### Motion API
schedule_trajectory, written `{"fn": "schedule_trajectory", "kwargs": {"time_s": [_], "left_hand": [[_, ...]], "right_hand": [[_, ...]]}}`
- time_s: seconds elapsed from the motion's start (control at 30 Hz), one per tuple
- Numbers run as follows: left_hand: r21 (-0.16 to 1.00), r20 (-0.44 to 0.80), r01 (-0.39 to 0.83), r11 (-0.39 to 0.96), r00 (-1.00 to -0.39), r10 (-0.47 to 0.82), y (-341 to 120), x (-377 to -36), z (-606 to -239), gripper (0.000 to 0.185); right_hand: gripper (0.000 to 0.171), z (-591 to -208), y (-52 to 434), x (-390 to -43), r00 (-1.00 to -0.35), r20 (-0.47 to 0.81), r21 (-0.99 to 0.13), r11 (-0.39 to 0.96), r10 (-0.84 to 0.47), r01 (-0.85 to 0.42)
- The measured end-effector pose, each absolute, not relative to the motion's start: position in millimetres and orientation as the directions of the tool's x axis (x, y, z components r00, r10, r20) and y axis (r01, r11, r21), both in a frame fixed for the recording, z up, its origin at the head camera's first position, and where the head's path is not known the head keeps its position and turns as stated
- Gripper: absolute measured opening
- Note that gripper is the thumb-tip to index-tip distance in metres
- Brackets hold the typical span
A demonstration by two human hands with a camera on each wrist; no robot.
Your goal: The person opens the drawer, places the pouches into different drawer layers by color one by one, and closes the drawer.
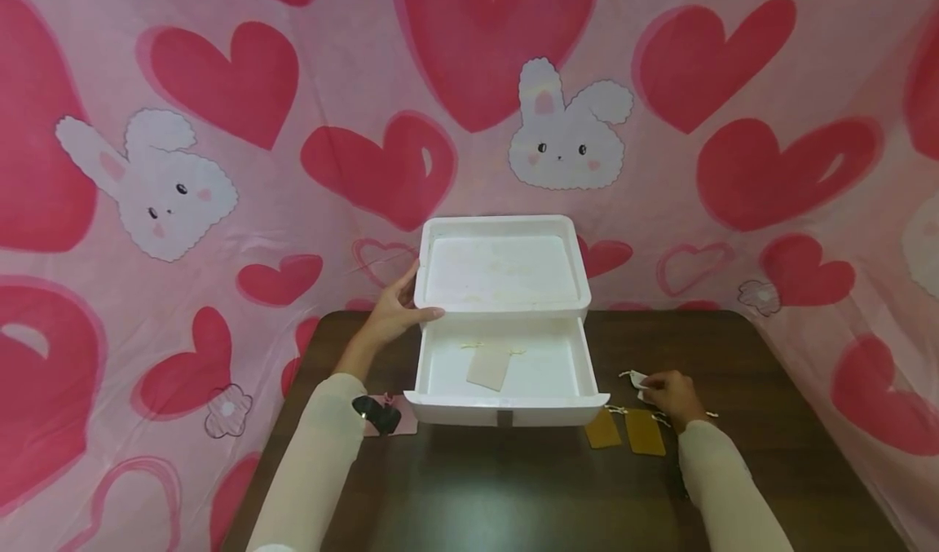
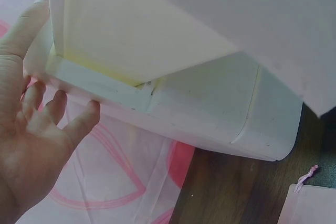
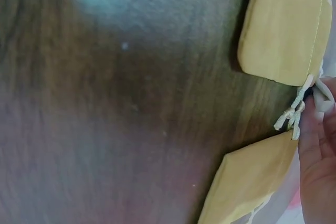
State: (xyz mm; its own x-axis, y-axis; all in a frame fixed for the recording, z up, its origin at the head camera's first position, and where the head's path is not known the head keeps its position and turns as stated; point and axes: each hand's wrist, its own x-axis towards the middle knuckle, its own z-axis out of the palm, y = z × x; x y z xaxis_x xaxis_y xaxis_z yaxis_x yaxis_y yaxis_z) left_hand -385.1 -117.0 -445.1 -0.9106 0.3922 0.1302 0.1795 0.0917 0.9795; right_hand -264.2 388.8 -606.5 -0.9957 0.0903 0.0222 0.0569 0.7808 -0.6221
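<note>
A white plastic drawer unit (image 1: 503, 310) stands at the table's back, its drawer (image 1: 504, 413) pulled out. Inside the drawer lies a beige drawstring pouch (image 1: 487, 369). My left hand (image 1: 392, 315) holds the unit's left side, the thumb over the front top edge; in the left wrist view its fingers (image 2: 84, 119) touch the white side. To the right of the drawer, my right hand (image 1: 673, 393) pinches a small whitish drawstring pouch (image 1: 637, 381), partly hidden by the fingers. Two mustard-brown drawstring pouches, one nearer the drawer (image 1: 604, 430) and another (image 1: 645, 432), lie just below that hand.
A pink pouch (image 1: 405, 418) lies left of the drawer on the dark wooden table (image 1: 477, 487), partly behind a black band (image 1: 377, 415) on my left wrist. A pink cloth (image 1: 469, 169) with hearts and rabbits hangs behind the table.
</note>
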Motion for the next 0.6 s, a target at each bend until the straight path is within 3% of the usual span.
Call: {"fn": "schedule_trajectory", "kwargs": {"time_s": [0.6], "left_hand": [[0.980, 0.135, 0.181, 0.085, -0.911, 0.390, -116, -385, -446, 0.105]], "right_hand": [[0.014, -575, 384, -261, -0.981, 0.133, -0.646, 0.763, 0.143, 0.023]]}}
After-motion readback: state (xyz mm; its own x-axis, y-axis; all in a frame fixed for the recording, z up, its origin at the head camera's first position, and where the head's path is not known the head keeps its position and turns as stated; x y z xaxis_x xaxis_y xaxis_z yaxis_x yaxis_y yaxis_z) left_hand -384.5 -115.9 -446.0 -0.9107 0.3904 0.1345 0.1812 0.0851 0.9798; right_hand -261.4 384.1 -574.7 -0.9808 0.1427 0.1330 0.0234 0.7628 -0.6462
